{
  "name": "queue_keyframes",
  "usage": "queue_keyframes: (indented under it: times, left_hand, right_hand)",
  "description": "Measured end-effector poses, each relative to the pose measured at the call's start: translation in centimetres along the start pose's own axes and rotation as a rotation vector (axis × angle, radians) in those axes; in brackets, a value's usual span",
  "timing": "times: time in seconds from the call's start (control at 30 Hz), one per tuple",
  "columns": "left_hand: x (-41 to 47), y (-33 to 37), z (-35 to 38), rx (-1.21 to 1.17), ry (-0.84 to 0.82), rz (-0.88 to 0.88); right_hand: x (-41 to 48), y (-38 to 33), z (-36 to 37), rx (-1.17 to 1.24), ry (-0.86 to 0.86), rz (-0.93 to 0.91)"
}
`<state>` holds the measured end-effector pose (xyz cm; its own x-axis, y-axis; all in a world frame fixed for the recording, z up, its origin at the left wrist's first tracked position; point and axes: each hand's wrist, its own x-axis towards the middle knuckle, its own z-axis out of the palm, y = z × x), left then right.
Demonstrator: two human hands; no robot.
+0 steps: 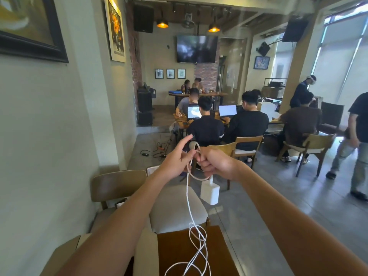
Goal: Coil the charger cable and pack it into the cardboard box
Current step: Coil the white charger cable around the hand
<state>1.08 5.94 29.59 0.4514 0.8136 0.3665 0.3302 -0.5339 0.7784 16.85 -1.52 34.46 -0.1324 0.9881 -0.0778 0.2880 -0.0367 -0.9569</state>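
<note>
Both hands are raised in front of me over the table's far end. My right hand [216, 165] is closed around a small loop of the white charger cable [188, 198], and the white charger block [210, 192] dangles just below that fist. My left hand [177, 159] pinches the cable beside the loop, with some fingers spread. From the hands the cable hangs straight down and lies in loose tangled turns on the brown table [175, 250]. The open cardboard box [146, 253] stands at the lower left, partly hidden by my left forearm.
A beige cushioned chair [127, 188] stands beyond the table, close to the wall on the left. Several people sit at laptops at tables further back, with wooden chairs [310, 148] behind them. A person walks at the right edge [356, 140]. Cables lie on the concrete floor.
</note>
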Motion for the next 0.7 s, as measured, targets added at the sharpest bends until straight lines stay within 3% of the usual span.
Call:
queue_keyframes:
  times: [0.07,0.13,0.23,0.4,0.5,0.6,0.7]
  left_hand:
    - [0.6,-0.4,-0.4,0.16,-0.012,0.1]
    - [0.9,-0.3,-0.8,0.221,-0.027,0.047]
    - [0.8,0.9,-0.8,-0.102,-0.126,-0.131]
    - [1.5,4.3,0.0,-0.706,-0.036,-0.285]
    - [2.1,5.4,-0.4,-0.826,0.023,-0.315]
    - [2.5,5.9,-0.5,-0.612,0.1,-0.28]
    - [2.4,5.9,0.0,-0.535,0.073,-0.308]
  right_hand:
    - [0.1,0.1,-0.2,-0.021,0.076,-0.003]
    - [0.5,0.5,-0.5,0.017,0.171,-0.054]
    - [1.1,1.4,-0.6,0.065,0.324,-0.136]
    - [2.6,2.8,0.7,0.306,0.475,-0.136]
    - [3.0,3.3,2.0,0.367,0.46,0.048]
    - [2.8,3.2,2.6,0.213,0.372,0.241]
    - [2.3,2.8,2.7,0.194,0.215,0.351]
